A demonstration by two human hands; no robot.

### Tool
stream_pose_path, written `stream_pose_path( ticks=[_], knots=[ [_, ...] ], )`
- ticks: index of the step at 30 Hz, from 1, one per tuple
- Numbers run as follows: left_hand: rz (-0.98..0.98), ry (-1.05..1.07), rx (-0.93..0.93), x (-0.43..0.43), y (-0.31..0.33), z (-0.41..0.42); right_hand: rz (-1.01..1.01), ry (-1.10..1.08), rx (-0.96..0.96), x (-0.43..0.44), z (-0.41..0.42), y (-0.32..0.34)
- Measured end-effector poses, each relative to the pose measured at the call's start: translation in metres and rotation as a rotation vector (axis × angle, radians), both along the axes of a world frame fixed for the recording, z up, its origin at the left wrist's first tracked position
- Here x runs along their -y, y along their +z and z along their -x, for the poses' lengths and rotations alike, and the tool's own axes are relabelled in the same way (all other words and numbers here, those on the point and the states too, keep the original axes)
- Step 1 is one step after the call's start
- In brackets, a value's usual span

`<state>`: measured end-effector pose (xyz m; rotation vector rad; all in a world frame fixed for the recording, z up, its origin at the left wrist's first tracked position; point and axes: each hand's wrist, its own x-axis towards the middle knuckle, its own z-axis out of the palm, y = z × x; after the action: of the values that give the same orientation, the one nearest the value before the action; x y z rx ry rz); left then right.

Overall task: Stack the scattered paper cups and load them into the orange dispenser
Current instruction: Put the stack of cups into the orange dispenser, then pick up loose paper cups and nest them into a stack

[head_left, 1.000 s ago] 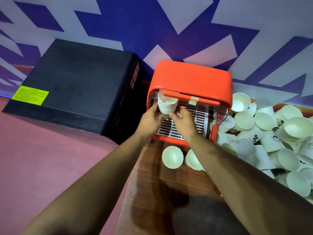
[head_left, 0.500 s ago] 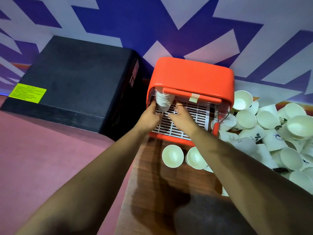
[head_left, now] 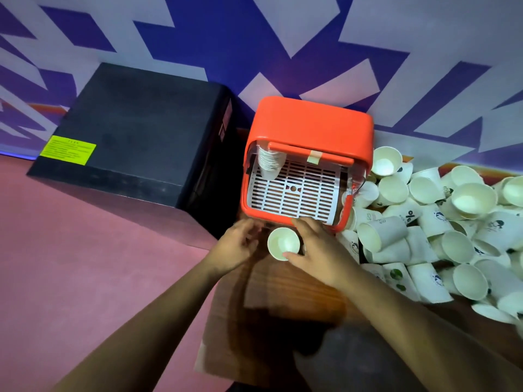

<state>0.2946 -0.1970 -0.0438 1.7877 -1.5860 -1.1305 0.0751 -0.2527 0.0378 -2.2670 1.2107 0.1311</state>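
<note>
Dispenser: the orange dispenser stands at the back of the wooden table, close to the patterned wall, its front open over a white grille.
Stack: a nested stack of cups hangs in the dispenser's left corner, under the roof.
Single cup: one paper cup sits upright, mouth up, just in front of the dispenser, between the hands.
Left hand: the left hand is just beside the cup, fingers loosely curled, holding nothing (it is blurred).
Right hand: the right hand has its fingers stretched forward, thumb tip against the cup's near rim.
Pile: loose cups are heaped right of the dispenser, upright and tipped.
Box: a black box with a yellow label stands to the left.
</note>
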Motion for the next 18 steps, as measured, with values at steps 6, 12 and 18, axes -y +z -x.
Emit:
stream_pose_path(
  ticks=[6, 12, 18],
  knots=[
    [-0.092, -0.088, -0.034, -0.015, -0.026, 0.017, 0.122, 0.12, -0.084, -0.012, -0.008, -0.034],
    [-0.024, 0.032, -0.192, -0.029, -0.01, 0.026, 0.136, 0.048, 0.113, -0.021, -0.006, -0.026],
    [0.174, 0.005, -0.303, -0.02, 0.045, 0.035, 0.014, -0.172, 0.335, -0.021, 0.019, 0.017]
  ],
)
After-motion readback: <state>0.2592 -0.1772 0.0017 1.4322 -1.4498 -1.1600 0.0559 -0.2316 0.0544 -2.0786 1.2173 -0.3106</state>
